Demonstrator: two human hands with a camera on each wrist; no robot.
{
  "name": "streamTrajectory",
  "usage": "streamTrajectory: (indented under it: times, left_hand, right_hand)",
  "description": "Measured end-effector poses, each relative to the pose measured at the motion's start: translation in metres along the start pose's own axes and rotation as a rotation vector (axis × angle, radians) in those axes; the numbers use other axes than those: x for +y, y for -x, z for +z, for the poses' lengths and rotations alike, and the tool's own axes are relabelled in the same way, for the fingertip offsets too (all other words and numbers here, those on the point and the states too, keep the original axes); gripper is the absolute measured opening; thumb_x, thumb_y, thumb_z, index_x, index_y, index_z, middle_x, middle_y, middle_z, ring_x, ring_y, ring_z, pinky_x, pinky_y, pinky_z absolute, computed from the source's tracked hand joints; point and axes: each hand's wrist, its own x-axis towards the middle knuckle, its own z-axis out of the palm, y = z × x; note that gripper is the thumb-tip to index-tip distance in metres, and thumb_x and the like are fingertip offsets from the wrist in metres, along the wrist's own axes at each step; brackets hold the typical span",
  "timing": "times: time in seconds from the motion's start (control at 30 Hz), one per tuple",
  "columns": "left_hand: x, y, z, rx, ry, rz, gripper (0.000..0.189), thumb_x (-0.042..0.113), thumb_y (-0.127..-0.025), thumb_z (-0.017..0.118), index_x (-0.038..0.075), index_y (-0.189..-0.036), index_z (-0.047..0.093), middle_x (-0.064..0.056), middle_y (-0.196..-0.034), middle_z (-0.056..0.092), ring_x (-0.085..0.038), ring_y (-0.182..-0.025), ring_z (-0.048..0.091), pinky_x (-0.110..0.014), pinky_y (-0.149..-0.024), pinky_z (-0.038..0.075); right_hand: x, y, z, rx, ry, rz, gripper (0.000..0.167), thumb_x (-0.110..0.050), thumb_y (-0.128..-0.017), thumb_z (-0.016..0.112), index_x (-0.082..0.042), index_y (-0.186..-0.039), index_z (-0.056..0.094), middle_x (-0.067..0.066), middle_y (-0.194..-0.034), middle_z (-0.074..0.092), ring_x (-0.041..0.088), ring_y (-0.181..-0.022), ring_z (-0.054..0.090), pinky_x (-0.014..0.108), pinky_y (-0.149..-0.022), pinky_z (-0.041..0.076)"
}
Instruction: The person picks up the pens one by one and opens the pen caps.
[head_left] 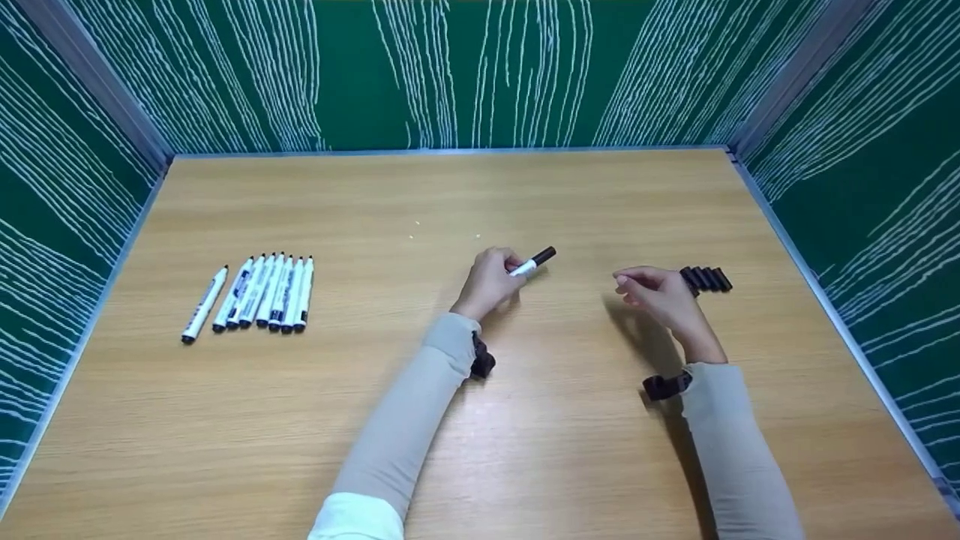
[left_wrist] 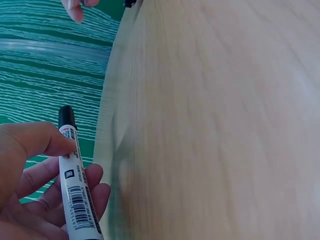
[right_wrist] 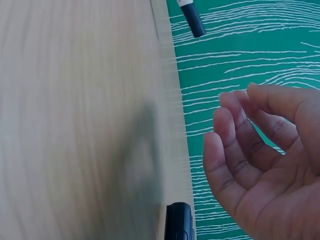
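My left hand grips a white marker with a black cap, the thumb pressing on its barrel and the capped end pointing up and right in the head view. A barcode and small print show on the barrel. To the right, my right hand hovers over the table with loosely bent fingers and nothing in it. Right beside it is a row of black marker caps, partly covered by the hand. One black cap shows close up in the right wrist view.
Several white markers without caps lie side by side at the left of the wooden table, one slightly apart. Small white specks dot the table's middle. Green walls with white streaks enclose the back and sides.
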Motion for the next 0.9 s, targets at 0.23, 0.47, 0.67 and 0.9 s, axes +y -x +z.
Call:
streamTrajectory:
  times: [0.23, 0.47, 0.67, 0.9]
  left_hand:
    - [-0.001, 0.007, -0.016, 0.023, -0.064, 0.060, 0.018, 0.015, -0.087, 0.069, 0.002, -0.100, 0.068, -0.009, -0.099, 0.060, -0.017, -0.088, 0.055, -0.025, -0.077, 0.048]
    - [-0.002, 0.011, -0.032, 0.045, -0.071, 0.124, 0.018, 0.011, -0.087, 0.068, 0.002, -0.102, 0.069, -0.008, -0.099, 0.062, -0.017, -0.088, 0.058, -0.029, -0.095, 0.048]
    - [-0.003, 0.019, -0.046, 0.059, -0.097, 0.221, 0.016, 0.012, -0.088, 0.069, 0.003, -0.101, 0.071, -0.007, -0.096, 0.063, -0.016, -0.085, 0.059, -0.025, -0.077, 0.052]
    - [-0.004, 0.028, -0.062, 0.067, -0.193, 0.377, 0.020, 0.014, -0.090, 0.067, 0.004, -0.106, 0.073, -0.008, -0.103, 0.069, -0.018, -0.091, 0.063, -0.027, -0.083, 0.053]
  right_hand:
    - [-0.001, -0.004, 0.006, -0.021, 0.052, 0.010, 0.042, -0.027, -0.095, 0.061, 0.006, -0.120, 0.061, -0.007, -0.087, 0.066, 0.006, -0.078, 0.063, 0.021, -0.075, 0.055]
    - [-0.006, -0.007, 0.015, -0.052, 0.064, 0.053, 0.043, -0.029, -0.095, 0.060, 0.004, -0.122, 0.061, -0.004, -0.091, 0.066, 0.012, -0.083, 0.065, 0.025, -0.079, 0.056]
    - [-0.014, -0.011, 0.024, -0.091, 0.050, 0.052, 0.038, -0.021, -0.097, 0.057, 0.006, -0.123, 0.059, 0.013, -0.101, 0.066, 0.018, -0.087, 0.065, 0.029, -0.081, 0.056]
    - [-0.024, -0.018, 0.037, -0.130, 0.055, 0.026, 0.041, -0.026, -0.095, 0.060, 0.002, -0.126, 0.059, 0.023, -0.121, 0.061, 0.012, -0.097, 0.065, 0.028, -0.090, 0.053]
